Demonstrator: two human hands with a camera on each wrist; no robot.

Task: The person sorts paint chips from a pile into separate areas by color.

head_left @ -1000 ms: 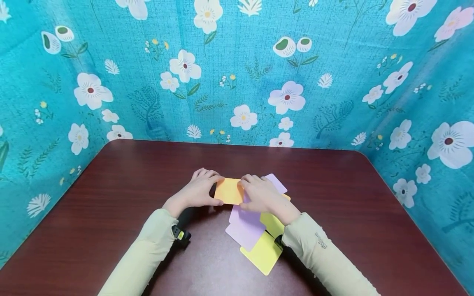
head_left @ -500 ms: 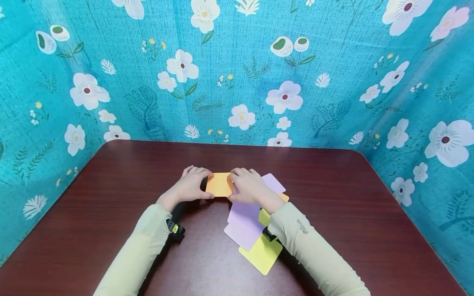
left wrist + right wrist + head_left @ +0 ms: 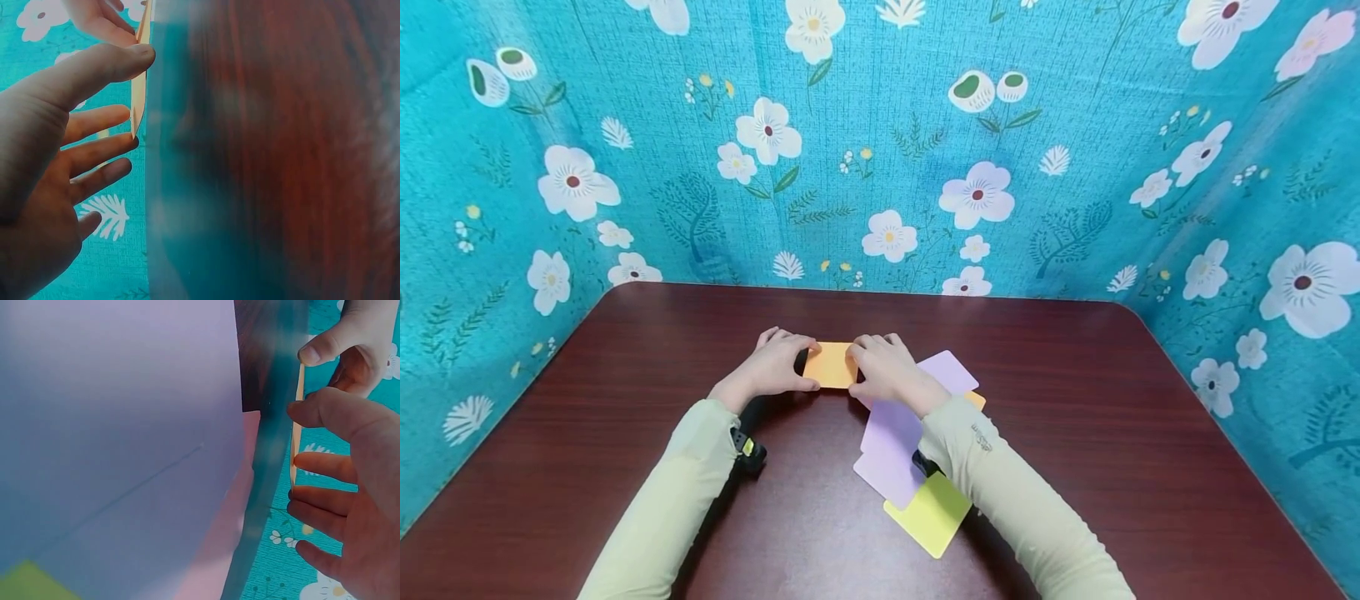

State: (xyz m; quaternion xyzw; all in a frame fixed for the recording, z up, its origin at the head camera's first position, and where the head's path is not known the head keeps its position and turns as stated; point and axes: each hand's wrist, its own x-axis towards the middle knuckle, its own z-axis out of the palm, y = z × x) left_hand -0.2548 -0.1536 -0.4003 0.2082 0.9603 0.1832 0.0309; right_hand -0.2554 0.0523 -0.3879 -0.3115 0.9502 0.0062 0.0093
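Head view, left fingers (image 3: 802,342), right fingers (image 3: 866,343), half-parted, gripping thin orange card (image 3: 831,365), wood-grain table (image 3: 1075,392)

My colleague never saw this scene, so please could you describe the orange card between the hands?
On the dark reddish-brown table, find the overlapping lilac cards and yellow-green card. Left of this pile, the left hand and right hand hold a thin rectangular orange card by opposite edges. Being held sets it apart from its neighbours, including the orange corner peeking out at the pile's right.
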